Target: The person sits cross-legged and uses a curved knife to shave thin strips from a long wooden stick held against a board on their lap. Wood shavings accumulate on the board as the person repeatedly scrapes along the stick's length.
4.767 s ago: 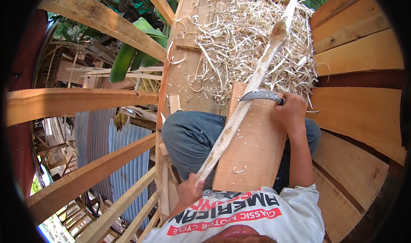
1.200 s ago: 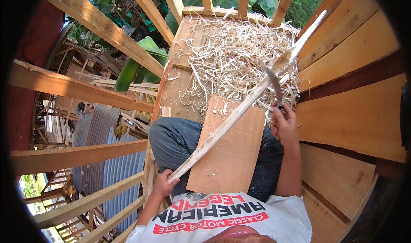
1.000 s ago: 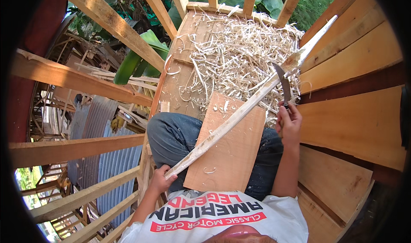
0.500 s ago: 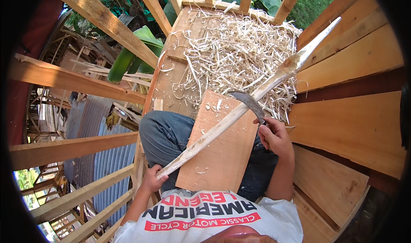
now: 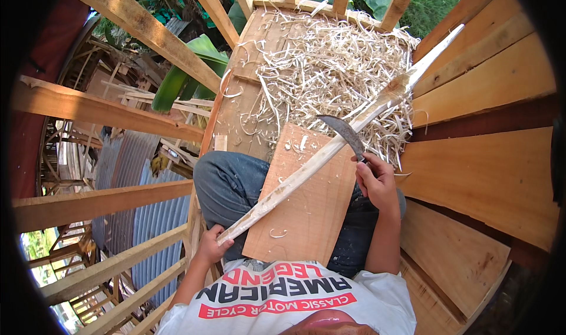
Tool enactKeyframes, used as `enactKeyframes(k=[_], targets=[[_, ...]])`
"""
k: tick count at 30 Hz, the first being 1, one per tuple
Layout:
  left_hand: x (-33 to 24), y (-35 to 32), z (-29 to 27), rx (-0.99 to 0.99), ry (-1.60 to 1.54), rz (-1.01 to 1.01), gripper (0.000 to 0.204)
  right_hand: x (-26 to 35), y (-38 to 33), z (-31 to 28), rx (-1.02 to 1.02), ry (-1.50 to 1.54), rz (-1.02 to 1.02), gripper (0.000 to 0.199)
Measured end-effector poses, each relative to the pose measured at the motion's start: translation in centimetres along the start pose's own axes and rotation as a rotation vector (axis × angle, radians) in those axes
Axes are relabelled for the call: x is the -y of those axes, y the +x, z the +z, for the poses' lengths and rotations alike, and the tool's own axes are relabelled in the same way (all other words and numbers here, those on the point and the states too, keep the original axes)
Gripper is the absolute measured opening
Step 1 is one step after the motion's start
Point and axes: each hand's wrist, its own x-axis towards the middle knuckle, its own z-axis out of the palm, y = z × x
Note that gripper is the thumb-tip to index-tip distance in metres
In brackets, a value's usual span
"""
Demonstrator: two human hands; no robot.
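Observation:
A long pale wooden stick (image 5: 330, 149) runs diagonally from lower left to upper right across a flat wooden board (image 5: 306, 199) resting on my lap. My left hand (image 5: 211, 248) grips the stick's near end beside my left thigh. My right hand (image 5: 376, 179) holds a curved dark knife (image 5: 345, 131) by its handle; the blade rests against the stick above the board's far edge. Small shavings lie on the board.
A thick pile of pale wood shavings (image 5: 330, 69) covers the plank platform ahead. Slanted wooden rails (image 5: 141, 28) fence the left side, with corrugated metal roofing (image 5: 130, 176) below. A plank wall (image 5: 489, 99) stands at the right.
My right hand has drawn the knife down the stick toward me, from near the far end to above the board. The left hand keeps its grip on the near end.

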Motion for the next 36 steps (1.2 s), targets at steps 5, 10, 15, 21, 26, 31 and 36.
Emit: enactKeyframes(k=[5,10,15,21,26,31,36], targets=[[-0.6,0.0,0.1,-0.005,-0.014,0.005,0.06,-0.5,1.0,-1.2,-0.255,0.198,-0.006,0.02],[-0.3,-0.2,0.3,0.008,-0.023,-0.039,0.057,-1.5,1.2,-1.1,-0.342,0.293,-0.047,0.02],[-0.5,-0.1,0.2,-0.03,0.0,0.005,0.054,-1.7,1.2,-0.8,-0.441,0.282,-0.004,0.021],[-1.0,-0.2,0.2,-0.029,-0.021,-0.019,0.054,-2.2,0.8,-0.5,-0.237,0.174,-0.037,0.02],[-1.1,-0.2,0.2,-0.032,0.009,0.011,0.053,-1.6,0.7,-1.0,-0.119,0.223,0.052,0.02],[-1.8,0.0,0.2,-0.021,0.04,0.001,0.055,-2.0,1.2,-1.5,-0.283,0.261,0.002,0.021],[-1.4,-0.4,0.4,-0.034,0.007,-0.011,0.055,-2.1,2.0,-1.2,-0.411,0.371,-0.011,0.022]])
